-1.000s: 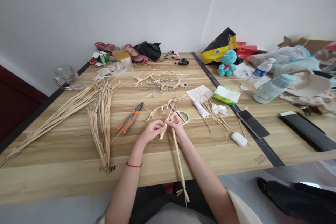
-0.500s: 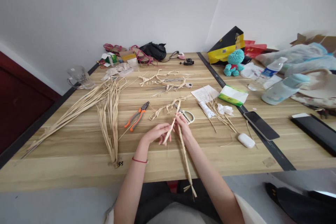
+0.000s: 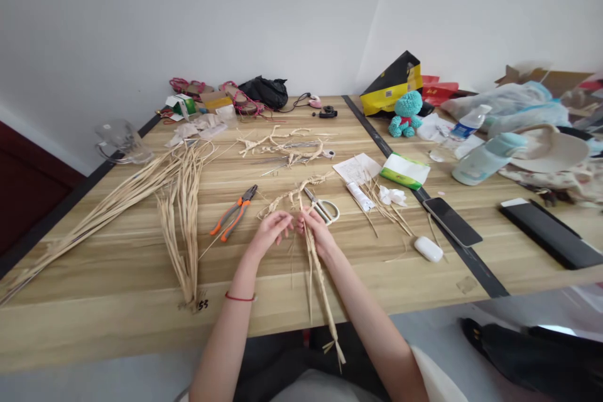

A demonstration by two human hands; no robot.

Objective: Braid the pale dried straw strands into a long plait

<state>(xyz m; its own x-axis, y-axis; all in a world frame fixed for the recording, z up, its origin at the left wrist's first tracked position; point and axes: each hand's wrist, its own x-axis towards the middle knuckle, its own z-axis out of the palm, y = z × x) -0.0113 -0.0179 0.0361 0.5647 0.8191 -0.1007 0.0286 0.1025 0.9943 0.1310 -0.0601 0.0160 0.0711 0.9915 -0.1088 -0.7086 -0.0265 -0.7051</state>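
Note:
A wrapped straw strand (image 3: 324,295) hangs from my right hand (image 3: 316,233), its tied, frayed tip over the table's front edge. My right fingers are closed around its upper part, where a loose flat straw strip (image 3: 309,282) also hangs down. Just left of them is my left hand (image 3: 272,232), fingers loosely bent and apart, with nothing plainly in them. Scissors with white handles (image 3: 330,212) lie behind my right hand, partly covered by it. Beyond both hands lies a knotted straw piece (image 3: 294,191).
Orange-handled pliers (image 3: 234,212) and straw bundles (image 3: 188,220) lie left. Further back are more knotted straw pieces (image 3: 277,135). To the right are a tube (image 3: 360,196), tissue pack (image 3: 405,171), phone (image 3: 452,221) and white case (image 3: 428,249). A glass mug (image 3: 123,141) stands far left.
My left hand has let go of the flat straw strip, which now hangs down beside the wrapped strand. My right hand keeps its hold. The whole view has shifted slightly.

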